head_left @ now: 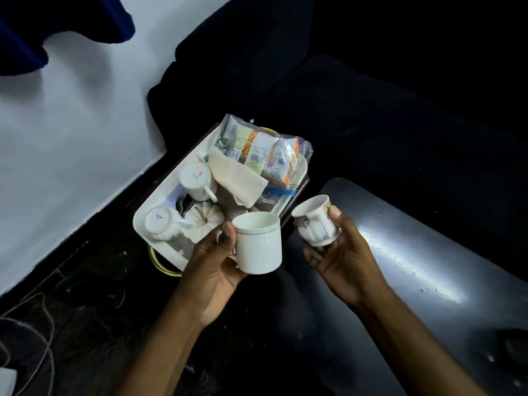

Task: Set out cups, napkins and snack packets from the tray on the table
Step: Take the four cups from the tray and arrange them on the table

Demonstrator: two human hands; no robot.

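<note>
A white tray (160,201) rests on a low stand beside the dark table (428,252). My left hand (211,261) holds a plain white cup (258,244) upright, just over the tray's near right corner. My right hand (343,252) grips a ribbed white cup (317,224) with a gold pattern, tilted, above the table's left end. On the tray lie two overturned white cups (195,181) (160,222), a ribbed white piece (205,221), a cream napkin (237,178) and clear snack packets (263,150).
A black sofa (371,95) fills the far right behind the table. A white wall (71,138) stands at the left. Loose cables (34,324) lie on the dark floor at the lower left. A yellow ring (160,264) shows under the tray.
</note>
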